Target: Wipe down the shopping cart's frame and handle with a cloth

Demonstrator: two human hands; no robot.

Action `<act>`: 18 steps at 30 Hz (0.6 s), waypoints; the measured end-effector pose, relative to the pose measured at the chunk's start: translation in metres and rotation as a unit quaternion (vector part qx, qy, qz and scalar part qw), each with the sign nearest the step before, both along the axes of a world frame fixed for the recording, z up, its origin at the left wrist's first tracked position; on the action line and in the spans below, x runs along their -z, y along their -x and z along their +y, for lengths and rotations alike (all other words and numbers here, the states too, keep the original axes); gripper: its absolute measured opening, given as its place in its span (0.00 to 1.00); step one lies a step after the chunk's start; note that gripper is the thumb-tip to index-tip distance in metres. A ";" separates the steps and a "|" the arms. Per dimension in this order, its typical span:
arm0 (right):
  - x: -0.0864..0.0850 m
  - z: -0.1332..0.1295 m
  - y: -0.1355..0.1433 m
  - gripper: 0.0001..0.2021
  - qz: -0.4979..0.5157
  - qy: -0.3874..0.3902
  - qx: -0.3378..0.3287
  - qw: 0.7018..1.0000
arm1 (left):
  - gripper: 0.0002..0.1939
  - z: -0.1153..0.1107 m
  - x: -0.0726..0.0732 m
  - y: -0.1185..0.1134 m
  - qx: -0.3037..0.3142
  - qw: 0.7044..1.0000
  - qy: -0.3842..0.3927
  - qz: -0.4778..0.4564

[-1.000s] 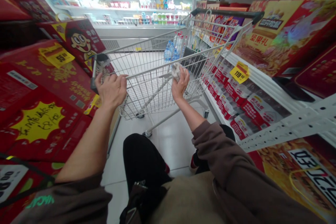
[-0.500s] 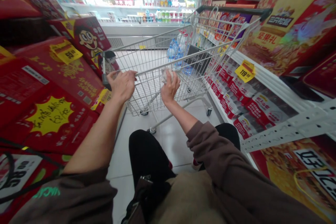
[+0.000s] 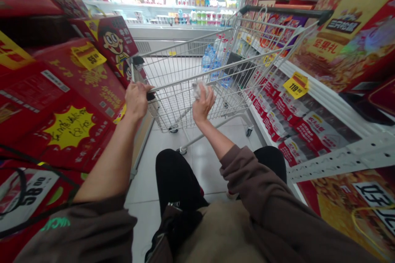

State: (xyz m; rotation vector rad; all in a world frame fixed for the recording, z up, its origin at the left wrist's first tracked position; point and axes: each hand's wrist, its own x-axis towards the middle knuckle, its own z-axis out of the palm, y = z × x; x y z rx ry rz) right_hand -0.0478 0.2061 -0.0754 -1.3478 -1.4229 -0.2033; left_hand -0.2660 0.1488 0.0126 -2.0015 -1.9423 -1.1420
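A wire shopping cart (image 3: pixel 173 84) stands across the aisle in front of me, its dark handle at the far right. My left hand (image 3: pixel 137 98) is closed round the cart's top rim at its near left corner; the thumb side shows and some fingers are hidden. In my right hand (image 3: pixel 203 102) a crumpled whitish cloth or tissue (image 3: pixel 200 90) is bunched up, held against the wires of the cart's near side, below the rim. Beyond the wires, bottles of water (image 3: pixel 211 59) are visible, and a dark panel (image 3: pixel 240 68) hangs near the handle end.
Red gift boxes (image 3: pixel 74 70) with yellow price tags are stacked close on the left. At right, a white shelf (image 3: pixel 333 111) carries packs of bottles (image 3: pixel 277 111) and snack boxes (image 3: pixel 342 41). A lit refrigerated display (image 3: pixel 154 28) spans the back. Tiled floor (image 3: pixel 206 172) lies below.
My left hand has shifted left along the rim to the cart's corner, its fingers curling in more. The right hand stays at the near side with the cloth. The whole view has slid slightly.
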 end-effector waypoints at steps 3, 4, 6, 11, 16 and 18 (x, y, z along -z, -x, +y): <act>0.005 -0.031 0.031 0.25 -0.156 -0.049 -0.124 0.979 | 0.62 -0.004 -0.003 -0.003 0.016 1.000 0.023 0.002; 0.004 -0.036 0.032 0.24 -0.185 -0.058 -0.148 0.970 | 0.62 -0.006 -0.004 -0.003 0.023 0.999 0.030 0.006; -0.001 -0.034 0.019 0.25 -0.176 -0.036 -0.139 0.974 | 0.62 -0.007 -0.005 -0.003 0.034 0.999 0.038 0.007; -0.023 -0.016 -0.007 0.28 -0.007 0.081 0.011 0.997 | 0.56 -0.004 -0.001 -0.011 0.047 0.998 -0.002 -0.045; -0.015 -0.037 0.022 0.28 -0.106 0.083 -0.060 0.989 | 0.52 -0.009 -0.003 -0.016 0.071 0.996 -0.004 -0.055; -0.008 -0.040 0.021 0.29 -0.140 0.077 -0.094 0.983 | 0.48 -0.014 0.000 -0.010 0.093 0.994 -0.003 -0.056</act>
